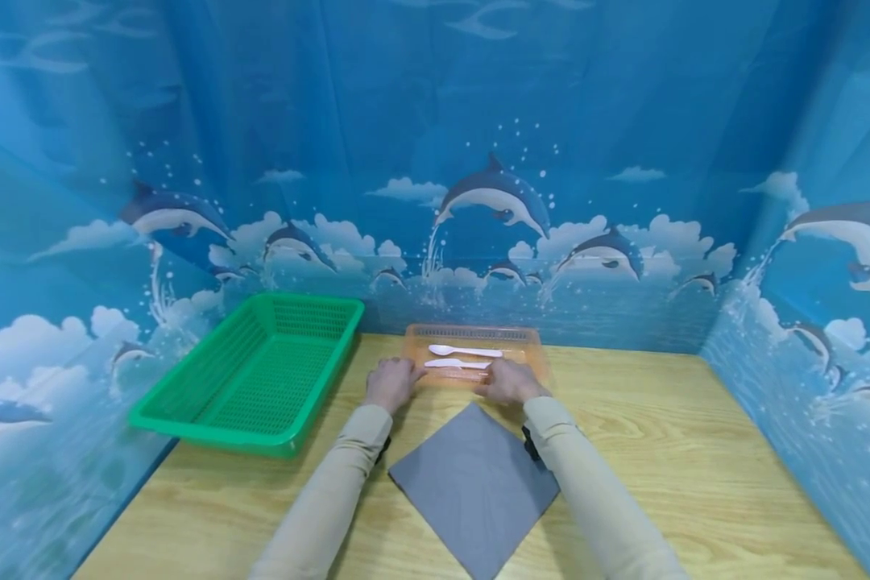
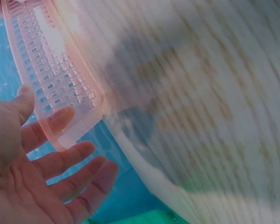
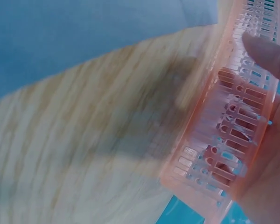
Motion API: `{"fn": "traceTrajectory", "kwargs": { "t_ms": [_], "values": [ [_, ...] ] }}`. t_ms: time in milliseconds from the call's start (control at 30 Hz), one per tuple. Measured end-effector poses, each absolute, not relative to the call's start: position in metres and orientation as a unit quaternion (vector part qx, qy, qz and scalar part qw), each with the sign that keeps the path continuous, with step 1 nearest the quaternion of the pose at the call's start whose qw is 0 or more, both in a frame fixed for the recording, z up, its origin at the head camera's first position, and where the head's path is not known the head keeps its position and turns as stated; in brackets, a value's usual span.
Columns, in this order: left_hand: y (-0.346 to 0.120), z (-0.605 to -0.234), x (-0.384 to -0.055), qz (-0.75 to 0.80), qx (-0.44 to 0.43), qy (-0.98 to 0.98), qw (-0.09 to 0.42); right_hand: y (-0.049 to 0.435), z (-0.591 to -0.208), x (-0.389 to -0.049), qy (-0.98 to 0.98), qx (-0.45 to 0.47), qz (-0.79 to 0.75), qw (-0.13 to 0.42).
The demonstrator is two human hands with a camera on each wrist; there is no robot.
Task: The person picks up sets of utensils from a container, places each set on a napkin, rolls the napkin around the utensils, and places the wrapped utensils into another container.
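A shallow see-through orange plastic basket [image 1: 544, 362] stands at the back of the table, its walls slotted. Inside lie a white plastic spoon [image 1: 466, 351] and, in front of it, a white plastic knife [image 1: 453, 364]. My left hand [image 1: 391, 385] holds the basket's front left corner, thumb at the rim and index finger showing through the wall in the left wrist view; its other fingers extend past the corner. At the front right, my right hand [image 1: 511, 382] grips the basket wall, with fingers [image 3: 235, 144] visible through the slots. The knife's right end meets this hand in the head view.
A larger green plastic basket [image 1: 312, 419] stands on the left. On the wooden table [image 1: 667, 451] between my forearms lies a grey cloth square [image 1: 474, 491], one corner toward the orange basket. A blue dolphin-print curtain [image 1: 435, 105] encloses the back and sides.
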State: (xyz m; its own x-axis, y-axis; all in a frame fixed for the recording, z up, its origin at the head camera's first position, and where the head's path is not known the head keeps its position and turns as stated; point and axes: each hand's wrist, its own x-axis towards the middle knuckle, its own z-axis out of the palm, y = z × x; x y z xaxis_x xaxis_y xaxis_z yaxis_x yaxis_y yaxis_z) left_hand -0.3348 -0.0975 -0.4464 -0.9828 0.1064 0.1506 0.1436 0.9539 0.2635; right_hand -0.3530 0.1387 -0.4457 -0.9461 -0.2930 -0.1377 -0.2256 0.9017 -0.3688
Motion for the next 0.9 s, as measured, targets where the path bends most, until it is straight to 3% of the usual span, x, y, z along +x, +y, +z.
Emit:
{"fn": "traceTrajectory", "kwargs": {
  "t_ms": [300,667,900],
  "values": [
    [-0.099,-0.45,-0.337,-0.138,-0.082,-0.985,0.069,0.144,-0.451,-0.356,0.969,-0.169,-0.174,0.051],
    [-0.102,-0.447,-0.337,-0.133,-0.104,-0.983,0.074,0.153,-0.447,-0.357,0.947,-0.213,-0.227,-0.078],
    [-0.102,-0.45,-0.333,-0.144,-0.107,-0.982,0.052,0.162,-0.444,-0.354,0.93,-0.231,-0.235,-0.164]
  ]
}}
